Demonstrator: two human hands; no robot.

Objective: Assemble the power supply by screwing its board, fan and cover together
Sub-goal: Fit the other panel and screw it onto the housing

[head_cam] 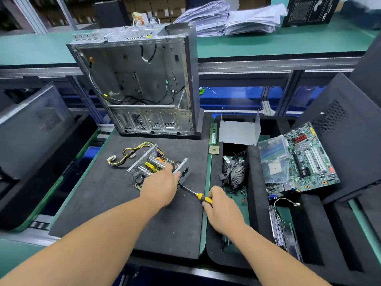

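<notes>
Between both hands, screwdriver (196,194) (shaft toward power supply (156,168))

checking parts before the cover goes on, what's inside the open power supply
Inside the open power supply: a board with silver finned heatsinks, a yellow part, a black capacitor, and yellow and black cables leading out. The left hand covers the near right part, so any fan is unseen.

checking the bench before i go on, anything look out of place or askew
Mainly the green motherboard: it lies tilted, propped against the black panel on the right rather than flat. The bent grey metal cover sits apart from the open silver power supply, not yet fitted.
</notes>
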